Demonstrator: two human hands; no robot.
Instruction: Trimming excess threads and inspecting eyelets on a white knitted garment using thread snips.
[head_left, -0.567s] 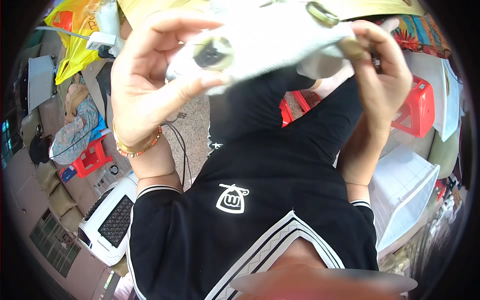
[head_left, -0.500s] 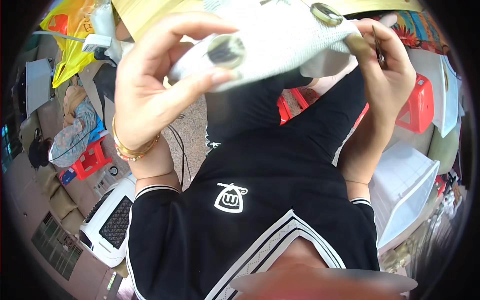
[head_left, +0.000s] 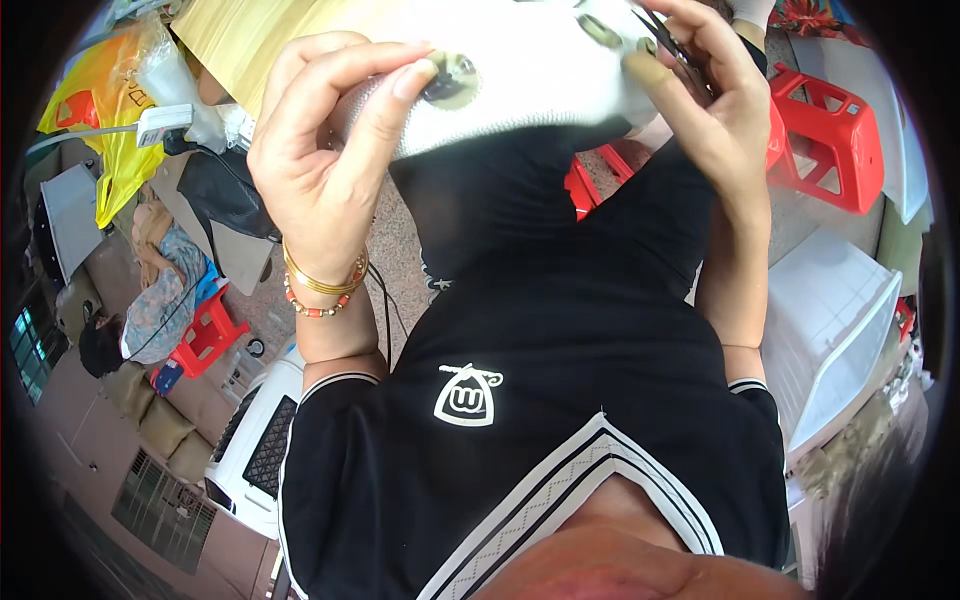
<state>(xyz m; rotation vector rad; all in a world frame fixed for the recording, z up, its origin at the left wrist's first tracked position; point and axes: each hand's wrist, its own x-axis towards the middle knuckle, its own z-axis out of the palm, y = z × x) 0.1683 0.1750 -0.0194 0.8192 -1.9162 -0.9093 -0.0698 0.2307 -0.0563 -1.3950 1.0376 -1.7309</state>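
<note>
The white cloth point(head_left: 545, 85) is spread between both hands at top centre. The left hand point(head_left: 325, 140) pinches it by a round patch point(head_left: 458, 82); the right hand's point(head_left: 720, 105) grip clasps a dark tool point(head_left: 668, 38). The step seems to be positioning; moving on calls for steady cloth, fingertips clear.

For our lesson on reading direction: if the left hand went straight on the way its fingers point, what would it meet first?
The left hand would probably meet the round dark patch on the white fabric; depth is unclear, and it may already touch it.
</note>
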